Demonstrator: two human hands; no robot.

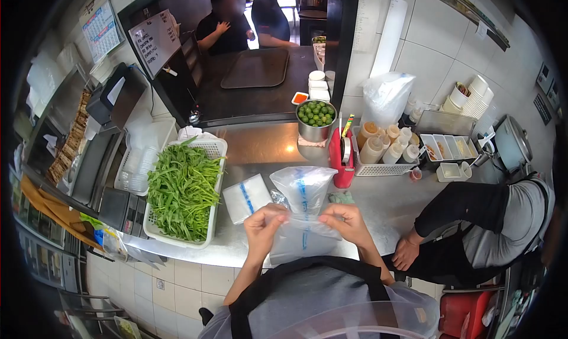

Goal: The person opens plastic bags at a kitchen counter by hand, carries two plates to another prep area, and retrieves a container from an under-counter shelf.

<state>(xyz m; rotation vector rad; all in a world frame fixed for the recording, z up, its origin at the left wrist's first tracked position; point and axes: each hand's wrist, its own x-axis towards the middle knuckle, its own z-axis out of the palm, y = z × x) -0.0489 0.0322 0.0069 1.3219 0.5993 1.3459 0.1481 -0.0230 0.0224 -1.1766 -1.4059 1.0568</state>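
Fingers and thumbs of the left hand [263, 225] and right hand [348, 222] pinch a clear plastic bag [303, 188] between them, its blue-marked part fanning just beyond the fingertips; a flat plastic pack [245, 198] lies left of them, a basket [216, 200] of leafy greens [184, 191] farther left, a red tape dispenser [343, 176] beyond the right fingers

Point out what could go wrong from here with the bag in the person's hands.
The left hand and right hand pinch the see-through plastic bag with thumbs and fingers, so it might slip or tear. Its upper end appears close to the red tape dispenser and could catch there.
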